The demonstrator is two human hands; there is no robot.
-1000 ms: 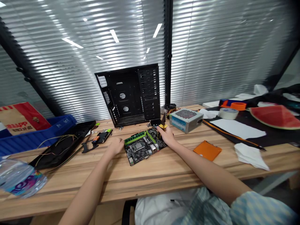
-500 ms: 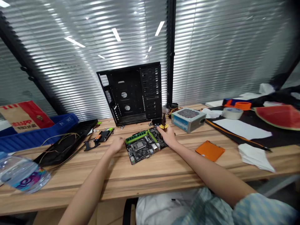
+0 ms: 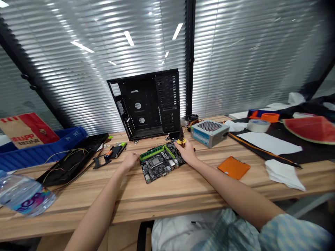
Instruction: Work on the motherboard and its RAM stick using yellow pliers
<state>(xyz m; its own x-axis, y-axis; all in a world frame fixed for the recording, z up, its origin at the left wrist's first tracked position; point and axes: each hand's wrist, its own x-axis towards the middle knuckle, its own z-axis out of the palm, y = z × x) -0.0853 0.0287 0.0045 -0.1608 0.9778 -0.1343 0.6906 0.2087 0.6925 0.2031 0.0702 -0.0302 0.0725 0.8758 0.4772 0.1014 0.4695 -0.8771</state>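
Note:
A black motherboard [image 3: 157,169] with green memory slots and a memory stick lies at the middle of the table. My left hand [image 3: 131,161] is closed on its left edge, fingers partly hidden. At the board's far right corner, my right hand [image 3: 187,152] is closed around pliers [image 3: 181,142] with yellow handles; their dark jaws point away from me. The palm hides most of the handles. Just behind both hands stands an open black computer case [image 3: 145,104]. A silver power supply [image 3: 210,132] sits to the right of my right hand.
An orange drive-like plate [image 3: 234,167] lies at right, near tissue and a black mat with tape [image 3: 258,126] and a watermelon-shaped item [image 3: 311,129]. At left are a blue bin [image 3: 23,155], a black panel [image 3: 70,164], a bracket [image 3: 113,153] and a water bottle [image 3: 27,195].
The view has shifted very slightly. The pliers' jaws sit a little further left; both hands stay at the motherboard's ends.

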